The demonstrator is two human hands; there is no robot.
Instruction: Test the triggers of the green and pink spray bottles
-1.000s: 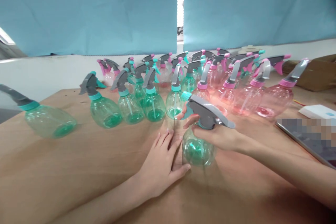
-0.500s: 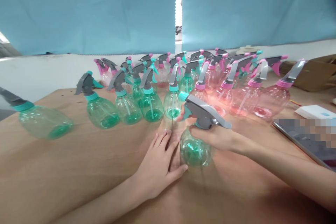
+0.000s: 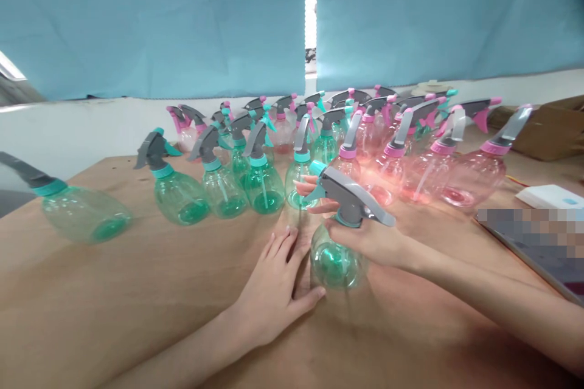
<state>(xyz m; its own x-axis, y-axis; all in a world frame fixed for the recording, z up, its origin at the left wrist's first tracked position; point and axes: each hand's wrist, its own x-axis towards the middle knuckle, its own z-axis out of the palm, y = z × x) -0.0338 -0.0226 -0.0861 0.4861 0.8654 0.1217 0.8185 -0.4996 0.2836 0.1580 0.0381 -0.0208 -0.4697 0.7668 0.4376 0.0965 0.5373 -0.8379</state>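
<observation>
In the head view, my left hand (image 3: 271,292) lies flat on the table, fingers spread and nothing in it. Its thumb tip is close to the base of a clear green spray bottle (image 3: 337,261). My right hand (image 3: 369,240) grips that bottle round the neck, the thumb side toward me. Several of its fingers reach out past the turquoise trigger (image 3: 316,193), stretched rather than curled. The grey spray head (image 3: 351,194) points left and away from me, and the bottle stands upright. Just behind it is another green spray bottle (image 3: 301,179).
Several green spray bottles (image 3: 180,197) stand to the left, one (image 3: 86,213) far left. Pink spray bottles (image 3: 474,176) crowd the right and back. A phone-like dark slab (image 3: 515,255), a white box (image 3: 550,196) and a cardboard box (image 3: 552,130) lie at right on the wooden table (image 3: 137,304).
The fingers of my right hand have straightened out from around the trigger. The held bottle's head has shifted slightly left. My left hand stays in place.
</observation>
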